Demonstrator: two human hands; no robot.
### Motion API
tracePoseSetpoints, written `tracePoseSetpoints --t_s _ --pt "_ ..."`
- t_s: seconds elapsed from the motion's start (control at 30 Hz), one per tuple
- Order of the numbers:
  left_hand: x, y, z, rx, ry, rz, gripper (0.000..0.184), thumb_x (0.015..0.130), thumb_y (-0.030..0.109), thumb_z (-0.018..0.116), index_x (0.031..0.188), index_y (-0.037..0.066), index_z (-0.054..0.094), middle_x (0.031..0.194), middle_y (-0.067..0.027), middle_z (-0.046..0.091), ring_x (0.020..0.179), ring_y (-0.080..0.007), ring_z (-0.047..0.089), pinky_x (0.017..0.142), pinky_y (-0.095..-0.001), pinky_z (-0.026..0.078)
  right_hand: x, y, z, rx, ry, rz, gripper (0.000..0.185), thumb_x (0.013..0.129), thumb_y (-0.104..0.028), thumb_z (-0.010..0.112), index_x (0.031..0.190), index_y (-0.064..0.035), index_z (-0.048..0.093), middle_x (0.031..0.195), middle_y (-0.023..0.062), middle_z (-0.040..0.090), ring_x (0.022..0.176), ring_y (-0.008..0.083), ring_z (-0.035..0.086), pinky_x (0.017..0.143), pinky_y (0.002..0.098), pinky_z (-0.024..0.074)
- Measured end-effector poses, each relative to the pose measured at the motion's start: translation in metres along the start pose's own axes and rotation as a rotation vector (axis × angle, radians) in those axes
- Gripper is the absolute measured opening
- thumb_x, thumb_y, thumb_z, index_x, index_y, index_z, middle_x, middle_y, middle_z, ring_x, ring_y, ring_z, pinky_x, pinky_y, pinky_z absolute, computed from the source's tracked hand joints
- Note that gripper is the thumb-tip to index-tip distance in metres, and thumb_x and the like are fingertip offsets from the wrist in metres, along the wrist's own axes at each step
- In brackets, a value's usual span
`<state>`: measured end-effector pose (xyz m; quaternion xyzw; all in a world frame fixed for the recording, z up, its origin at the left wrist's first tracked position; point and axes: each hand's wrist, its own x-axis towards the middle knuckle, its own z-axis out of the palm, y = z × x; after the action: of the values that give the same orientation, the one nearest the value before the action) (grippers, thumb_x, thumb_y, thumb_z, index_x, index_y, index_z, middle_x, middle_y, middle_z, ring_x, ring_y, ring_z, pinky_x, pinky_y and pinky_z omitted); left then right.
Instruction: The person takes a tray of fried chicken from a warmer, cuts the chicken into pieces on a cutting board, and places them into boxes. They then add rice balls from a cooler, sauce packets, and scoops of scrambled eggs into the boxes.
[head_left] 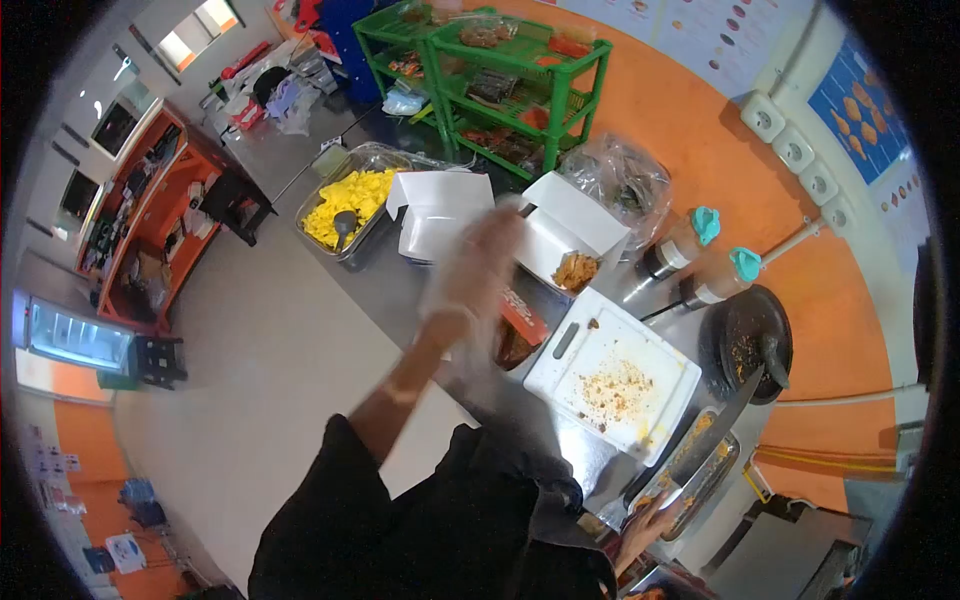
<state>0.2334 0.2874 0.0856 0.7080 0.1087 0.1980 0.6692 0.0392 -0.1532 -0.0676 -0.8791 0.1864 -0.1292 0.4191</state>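
Note:
My left hand (480,265), smeared by motion, is over the counter beside two open white boxes; its fingers cannot be made out. One box (440,225) looks empty, and the other (560,235) has browned food (576,271) in its corner. At the lower right, my right hand (645,530) is closed around the handle end of a large knife (715,435). The blade slants over a metal tray (735,455) with yellowish food bits. Between my hands lies a white cutting board (655,345) with scattered crumbs (612,395). A red packet (522,318) is partly hidden near my left wrist.
A glass tray (300,215) of yellow food with a dark spoon stands at the left. Green racks (590,95) and a plastic bag (640,165) are behind. Two teal-capped bottles (675,250) (725,275) and a dark mortar (715,340) with a pestle are at the right.

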Motion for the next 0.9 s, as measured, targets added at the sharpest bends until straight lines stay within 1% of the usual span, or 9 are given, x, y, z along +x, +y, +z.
tracePoseSetpoints --t_s 0.1,0.2,0.33,0.37,0.4,0.43,0.53,0.83,0.9 --pt "0.057 -0.042 -0.055 0.356 0.013 -0.230 0.048 0.097 0.039 0.059 0.135 0.008 0.057 0.115 -0.0074 0.067 0.099 -0.0148 0.060 0.088 -0.0313 0.047 0.004 0.015 0.004 0.127 -0.060 0.241 0.063 0.107 -0.037 0.046 0.143 0.0137 0.036 0.145 0.0297 0.044 0.129 0.0338 0.046 0.110 0.0378 0.0328" --pt "0.119 -0.191 -0.098 0.744 -0.031 -0.211 0.046 0.094 0.044 0.055 0.123 0.009 0.063 0.107 -0.0124 0.069 0.093 -0.0251 0.065 0.084 -0.0381 0.050 0.002 0.010 0.001 0.051 -0.071 0.251 0.062 0.107 -0.035 0.045 0.144 0.0141 0.034 0.146 0.0314 0.042 0.131 0.0339 0.045 0.108 0.0397 0.0367" --pt "0.146 -0.248 -0.083 0.751 -0.130 -0.364 0.051 0.091 0.050 0.049 0.120 0.011 0.064 0.115 -0.0187 0.068 0.103 -0.0356 0.066 0.087 -0.0431 0.050 -0.012 0.010 0.003 0.116 -0.006 0.237 0.060 0.107 -0.032 0.046 0.142 0.0148 0.036 0.135 0.0304 0.051 0.117 0.0298 0.056 0.098 0.0369 0.0459" --pt "0.148 -0.243 -0.077 0.759 -0.143 -0.359 0.051 0.091 0.050 0.049 0.120 0.011 0.064 0.115 -0.0187 0.068 0.103 -0.0356 0.066 0.087 -0.0431 0.050 -0.012 0.005 0.000 0.171 0.011 0.214 0.058 0.107 -0.032 0.046 0.141 0.0150 0.038 0.129 0.0299 0.056 0.109 0.0285 0.060 0.093 0.0354 0.0484" --pt "0.149 -0.232 -0.070 0.845 -0.216 -0.341 0.052 0.091 0.051 0.049 0.121 0.011 0.064 0.116 -0.0183 0.068 0.106 -0.0347 0.066 0.088 -0.0426 0.049 -0.011 -0.022 0.002 0.140 0.111 0.093 0.056 0.107 -0.031 0.047 0.138 0.0155 0.040 0.098 0.0208 0.064 0.079 0.0203 0.059 0.068 0.0315 0.0489" --pt "0.148 -0.222 -0.061 0.932 -0.289 -0.323 0.054 0.090 0.052 0.050 0.122 0.011 0.064 0.117 -0.0180 0.068 0.109 -0.0337 0.065 0.090 -0.0421 0.049 -0.013 -0.021 -0.001 0.143 0.119 0.106 0.056 0.107 -0.031 0.047 0.138 0.0155 0.040 0.098 0.0208 0.064 0.079 0.0203 0.059 0.068 0.0315 0.0489" --pt "0.150 -0.227 -0.049 1.062 -0.293 -0.299 0.057 0.092 0.056 0.050 0.127 0.013 0.062 0.120 -0.0160 0.067 0.111 -0.0341 0.063 0.094 -0.0428 0.046 -0.025 -0.015 -0.003 0.114 0.190 0.212 0.053 0.106 -0.031 0.047 0.135 0.0130 0.044 0.068 0.0030 0.040 0.057 0.0108 0.031 0.048 0.0302 0.0265" --pt "0.149 -0.200 -0.048 1.126 -0.566 -0.435 0.059 0.088 0.051 0.059 0.130 0.009 0.062 0.123 -0.0150 0.067 0.114 -0.0303 0.063 0.098 -0.0389 0.046 -0.026 -0.025 -0.014 0.130 0.207 0.379 0.052 0.105 -0.038 0.049 0.136 0.0046 0.047 0.061 -0.0017 0.035 0.054 0.0066 0.029 0.046 0.0288 0.0226" --pt "0.160 -0.256 -0.080 0.820 -0.341 -0.146 0.051 0.091 0.045 0.058 0.127 0.010 0.064 0.122 -0.0161 0.067 0.113 -0.0273 0.063 0.095 -0.0364 0.048 -0.023 -0.013 -0.013 0.158 0.175 0.354 0.048 0.105 -0.038 0.049 0.131 0.0029 0.050 0.062 -0.0027 0.036 0.054 0.0060 0.030 0.046 0.0281 0.0227"
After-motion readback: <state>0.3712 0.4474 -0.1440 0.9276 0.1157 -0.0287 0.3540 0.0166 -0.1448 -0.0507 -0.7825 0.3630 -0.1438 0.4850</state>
